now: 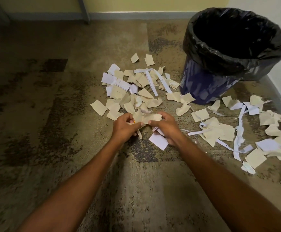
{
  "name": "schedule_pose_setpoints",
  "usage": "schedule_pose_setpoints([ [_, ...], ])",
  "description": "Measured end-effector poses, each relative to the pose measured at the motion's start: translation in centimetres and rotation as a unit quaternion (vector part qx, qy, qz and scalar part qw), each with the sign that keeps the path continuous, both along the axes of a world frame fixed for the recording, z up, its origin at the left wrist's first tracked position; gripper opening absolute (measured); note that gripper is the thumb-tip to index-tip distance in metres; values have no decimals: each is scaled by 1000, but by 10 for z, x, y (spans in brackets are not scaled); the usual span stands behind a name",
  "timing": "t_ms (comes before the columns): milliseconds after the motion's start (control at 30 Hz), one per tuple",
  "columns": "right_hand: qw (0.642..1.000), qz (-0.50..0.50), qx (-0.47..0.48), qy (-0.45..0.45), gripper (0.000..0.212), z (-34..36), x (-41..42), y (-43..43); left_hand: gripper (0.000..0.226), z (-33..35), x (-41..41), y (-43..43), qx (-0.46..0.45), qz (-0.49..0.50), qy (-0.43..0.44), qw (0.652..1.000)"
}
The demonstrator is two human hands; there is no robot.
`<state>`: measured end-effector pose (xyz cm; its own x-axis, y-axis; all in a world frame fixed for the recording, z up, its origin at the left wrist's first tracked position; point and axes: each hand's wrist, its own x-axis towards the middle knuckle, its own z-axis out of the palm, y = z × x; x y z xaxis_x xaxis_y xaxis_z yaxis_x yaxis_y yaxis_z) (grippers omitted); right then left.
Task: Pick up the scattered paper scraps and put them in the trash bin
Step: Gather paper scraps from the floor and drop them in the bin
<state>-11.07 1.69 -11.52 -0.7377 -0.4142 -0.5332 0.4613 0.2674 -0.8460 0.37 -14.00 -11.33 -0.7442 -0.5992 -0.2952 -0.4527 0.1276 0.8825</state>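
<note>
many jagged paper scraps point(117, 93), mottled carpet point(52, 114)

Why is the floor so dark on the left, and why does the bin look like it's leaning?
Head view: the light is brighter on the right, so the carpet fades dark at left; the wide-angle lens bends the edges, so the trash bin seems to lean; the bin's inside is just black.
</note>
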Motion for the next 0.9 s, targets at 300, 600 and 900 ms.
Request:
schedule_pose_setpoints([
  [300,994,-40,-79,69,36,89,-25,25,45,79,-37,23,24,7,102,994],
  [600,961,-81,-175,200,31,234,-79,48,26,200,-104,56,85,-31,273,958],
  [900,935,-112,-221,253,46,350,-176,79,40,303,-211,74,56,-85,361,927],
])
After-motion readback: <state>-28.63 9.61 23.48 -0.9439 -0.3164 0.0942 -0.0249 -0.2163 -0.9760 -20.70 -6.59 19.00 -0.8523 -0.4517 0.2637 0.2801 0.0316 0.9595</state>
